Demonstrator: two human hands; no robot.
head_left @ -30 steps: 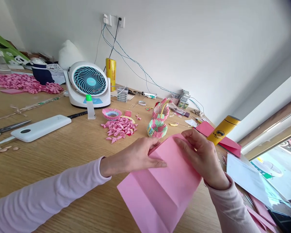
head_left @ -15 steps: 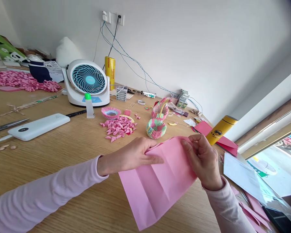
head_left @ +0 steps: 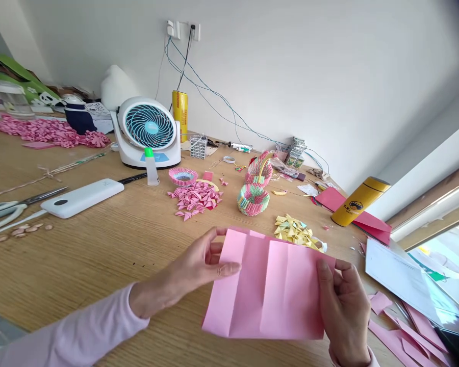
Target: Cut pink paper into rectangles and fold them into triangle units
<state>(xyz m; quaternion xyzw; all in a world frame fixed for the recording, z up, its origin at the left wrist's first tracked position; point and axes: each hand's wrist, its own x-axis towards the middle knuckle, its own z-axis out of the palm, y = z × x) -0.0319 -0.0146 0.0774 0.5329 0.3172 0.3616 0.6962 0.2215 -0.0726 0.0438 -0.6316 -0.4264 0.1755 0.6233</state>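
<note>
Left hand [head_left: 191, 265] and right hand [head_left: 346, 300] are both closed on one sheet of pink paper [head_left: 275, 290], the left at its upper left edge and the right at its upper right, each with the thumb on the front face and the fingers behind. It is held up over the table [head_left: 99, 260] in the lower middle of the frame, just right of centre. Several roughly parallel creases run down it, so some folding looks done; the panels stand partly open, and no cut shows across the front. Whether a second layer lies behind it, I cannot tell. Small folded pieces appear finished: a pink pile [head_left: 197, 196] at the centre and a yellow pile [head_left: 294, 232] just beyond the sheet. Near the middle of the frame, a pink bowl [head_left: 176, 179] and a green and pink bowl [head_left: 252, 204] look already assembled from such pieces. Pink paper strips [head_left: 413, 336] at the lower right seem not yet folded into small pieces, and the scissors [head_left: 7, 209] lie at the left edge, untouched.
</note>
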